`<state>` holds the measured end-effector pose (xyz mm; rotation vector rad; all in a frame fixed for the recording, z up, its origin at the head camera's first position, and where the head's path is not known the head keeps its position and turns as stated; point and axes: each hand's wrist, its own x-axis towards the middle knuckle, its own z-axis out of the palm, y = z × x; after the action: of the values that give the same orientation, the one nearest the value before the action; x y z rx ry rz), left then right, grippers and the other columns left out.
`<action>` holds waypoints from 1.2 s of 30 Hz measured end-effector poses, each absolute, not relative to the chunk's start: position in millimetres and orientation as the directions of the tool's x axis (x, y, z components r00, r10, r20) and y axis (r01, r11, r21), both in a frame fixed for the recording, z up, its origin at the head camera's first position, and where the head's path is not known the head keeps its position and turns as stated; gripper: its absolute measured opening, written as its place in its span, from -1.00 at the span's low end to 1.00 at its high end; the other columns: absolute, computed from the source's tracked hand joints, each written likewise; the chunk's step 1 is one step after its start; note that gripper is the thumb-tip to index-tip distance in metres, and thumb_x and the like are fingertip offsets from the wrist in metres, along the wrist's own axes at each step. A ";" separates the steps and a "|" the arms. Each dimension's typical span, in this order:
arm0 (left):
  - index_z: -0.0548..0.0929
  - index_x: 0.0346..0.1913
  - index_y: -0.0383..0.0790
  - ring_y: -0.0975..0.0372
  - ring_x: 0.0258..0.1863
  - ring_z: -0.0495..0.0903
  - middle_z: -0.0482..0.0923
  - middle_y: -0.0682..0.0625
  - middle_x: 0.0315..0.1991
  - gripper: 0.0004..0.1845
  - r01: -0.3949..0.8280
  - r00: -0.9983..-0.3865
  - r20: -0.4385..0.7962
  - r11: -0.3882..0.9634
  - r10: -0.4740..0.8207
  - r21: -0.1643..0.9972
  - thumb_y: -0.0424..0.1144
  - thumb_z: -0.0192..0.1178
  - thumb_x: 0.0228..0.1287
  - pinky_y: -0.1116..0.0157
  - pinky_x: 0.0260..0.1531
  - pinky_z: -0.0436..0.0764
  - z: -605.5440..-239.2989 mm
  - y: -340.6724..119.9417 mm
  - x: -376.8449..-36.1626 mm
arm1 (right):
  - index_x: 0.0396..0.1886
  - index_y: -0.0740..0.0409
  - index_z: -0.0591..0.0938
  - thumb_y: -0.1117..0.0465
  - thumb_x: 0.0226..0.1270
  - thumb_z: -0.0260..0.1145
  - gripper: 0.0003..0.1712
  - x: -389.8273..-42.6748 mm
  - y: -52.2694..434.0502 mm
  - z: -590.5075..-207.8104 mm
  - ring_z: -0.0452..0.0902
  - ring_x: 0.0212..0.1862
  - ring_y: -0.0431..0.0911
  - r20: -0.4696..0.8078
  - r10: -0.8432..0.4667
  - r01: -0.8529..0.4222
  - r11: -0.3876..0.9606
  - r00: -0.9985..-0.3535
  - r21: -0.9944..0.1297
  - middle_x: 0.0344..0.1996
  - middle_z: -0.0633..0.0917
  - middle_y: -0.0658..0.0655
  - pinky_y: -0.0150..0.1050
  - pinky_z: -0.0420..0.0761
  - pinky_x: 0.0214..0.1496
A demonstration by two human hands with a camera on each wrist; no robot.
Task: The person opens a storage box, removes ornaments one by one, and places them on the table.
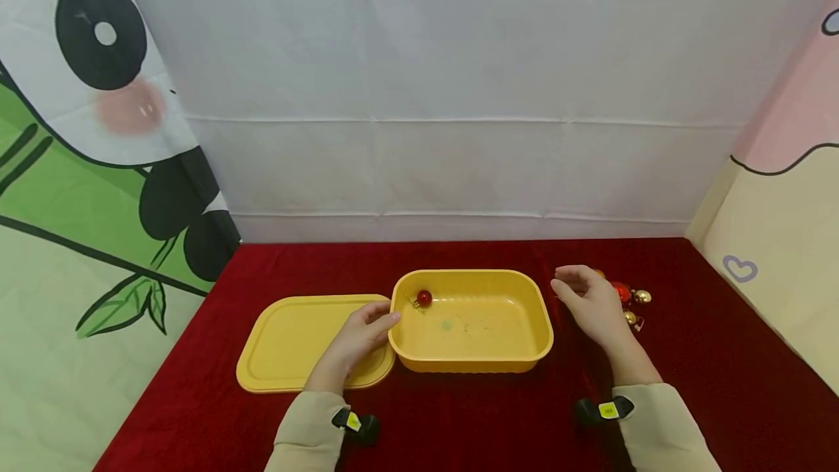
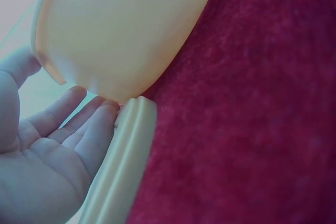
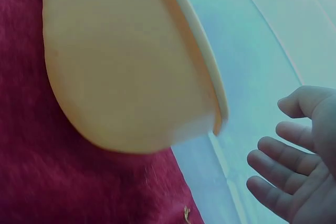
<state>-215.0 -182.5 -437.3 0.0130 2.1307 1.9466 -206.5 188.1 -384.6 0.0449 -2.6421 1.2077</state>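
— Sleeves come first at the bottom of the frame, then our hands. Where do they sit?

— Our left hand lies on the lid, left of centre, fingers straight and relaxed, tips against the tub wall. It grips nothing. Our right hand hovers right of the tub, fingers loosely bent and empty, just beside the baubles on the cloth.

— And inside the tub?

— One red ball with a small gold cap, in the upper-left corner. The others lie right of centre, partly hidden behind our right hand.

— How should we handle this step?

— We judge it best to pinch one bauble at a time by its cap, since the glossy round shells look likely to roll or slip. Our left fingers can brace the tub so it does not slide on the cloth.

— Materials?

— Tub and lid look like smooth yellow plastic, both rounded rectangles; the lid has a raised rim. In the left wrist view its edge touches the tub's curved base. The cloth is red, with a velvety nap.
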 end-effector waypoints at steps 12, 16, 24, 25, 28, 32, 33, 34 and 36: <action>0.37 0.29 -0.35 0.03 0.14 0.52 0.40 -0.25 0.23 -0.44 -0.168 -0.966 -0.184 0.099 0.183 0.981 -0.13 0.17 0.32 0.17 0.09 0.58 -438.9 -181.5 -215.0 | 0.03 0.25 0.57 0.10 0.37 0.21 -0.63 -205.9 161.4 -378.9 0.60 -0.06 0.06 0.238 -0.001 -0.181 0.650 -0.971 -0.738 -0.09 0.68 0.25 -0.01 0.62 0.03; 0.36 0.30 -0.36 0.01 0.13 0.52 0.40 -0.25 0.24 -0.44 -0.169 -0.967 -0.183 0.093 0.176 0.981 -0.14 0.16 0.33 0.16 0.09 0.59 -437.8 -181.5 -213.6 | 0.01 0.22 0.59 0.12 0.35 0.23 -0.67 -206.9 152.1 -378.2 0.61 -0.10 0.01 0.249 -0.022 -0.205 0.639 -0.968 -0.742 -0.12 0.69 0.21 -0.16 0.62 -0.04; 0.36 0.29 -0.36 0.01 0.14 0.51 0.41 -0.25 0.23 -0.45 -0.172 -0.967 -0.186 0.094 0.172 0.981 -0.16 0.16 0.33 0.16 0.09 0.59 -438.2 -182.2 -214.0 | -0.03 0.21 0.60 0.16 0.30 0.28 -0.70 -211.9 133.3 -384.3 0.62 -0.09 -0.01 0.277 -0.087 -0.271 0.612 -0.957 -0.743 -0.14 0.70 0.17 -0.14 0.66 -0.07; 0.36 0.29 -0.36 0.01 0.14 0.51 0.41 -0.25 0.23 -0.45 -0.171 -0.967 -0.185 0.095 0.173 0.981 -0.16 0.16 0.33 0.16 0.09 0.59 -438.4 -182.3 -214.0 | -0.03 0.21 0.60 0.16 0.30 0.28 -0.69 -212.3 130.8 -384.6 0.62 -0.09 0.00 0.275 -0.095 -0.275 0.607 -0.957 -0.746 -0.14 0.70 0.16 -0.13 0.66 -0.05; 0.36 0.30 -0.35 0.01 0.15 0.51 0.40 -0.25 0.24 -0.44 -0.168 -0.967 -0.183 0.097 0.175 0.981 -0.15 0.16 0.33 0.16 0.09 0.58 -438.7 -182.5 -214.6 | -0.02 0.21 0.59 0.16 0.30 0.29 -0.69 -212.9 123.0 -384.5 0.61 -0.07 0.00 0.267 -0.117 -0.283 0.599 -0.957 -0.750 -0.13 0.70 0.17 -0.10 0.66 -0.03; 0.37 0.29 -0.35 0.03 0.12 0.53 0.40 -0.24 0.24 -0.45 -0.164 -0.968 -0.179 0.099 0.174 0.982 -0.15 0.17 0.33 0.17 0.08 0.59 -438.5 -182.4 -215.3 | -0.01 0.21 0.59 0.16 0.30 0.28 -0.68 -213.6 112.2 -383.2 0.60 -0.05 0.01 0.250 -0.139 -0.283 0.592 -0.958 -0.754 -0.11 0.69 0.20 -0.09 0.65 -0.01; 0.38 0.28 -0.35 0.03 0.12 0.53 0.40 -0.24 0.24 -0.46 -0.165 -0.969 -0.180 0.099 0.171 0.981 -0.16 0.17 0.32 0.17 0.08 0.59 -438.4 -182.3 -215.6 | -0.01 0.21 0.59 0.17 0.29 0.29 -0.68 -213.6 109.3 -382.5 0.60 -0.05 0.02 0.248 -0.145 -0.285 0.589 -0.958 -0.756 -0.10 0.68 0.21 -0.09 0.65 -0.01; 0.38 0.28 -0.35 0.04 0.11 0.54 0.41 -0.23 0.24 -0.46 -0.165 -0.969 -0.180 0.101 0.169 0.981 -0.16 0.17 0.32 0.17 0.07 0.60 -438.4 -182.3 -215.8 | -0.01 0.21 0.59 0.17 0.29 0.29 -0.68 -213.8 106.3 -382.0 0.60 -0.05 0.02 0.246 -0.151 -0.287 0.585 -0.957 -0.758 -0.10 0.68 0.22 -0.08 0.65 -0.01; 0.39 0.27 -0.35 0.05 0.10 0.54 0.41 -0.23 0.24 -0.47 -0.165 -0.969 -0.181 0.104 0.167 0.981 -0.16 0.17 0.32 0.18 0.07 0.60 -438.1 -182.3 -216.0 | -0.02 0.23 0.60 0.19 0.28 0.29 -0.68 -214.5 100.4 -381.3 0.61 -0.05 0.03 0.247 -0.162 -0.295 0.578 -0.955 -0.761 -0.10 0.68 0.24 -0.07 0.64 -0.01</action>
<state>-216.0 -182.3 -438.1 0.0019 2.1352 1.9512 -214.5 100.4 -381.3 0.3865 -2.6543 1.3227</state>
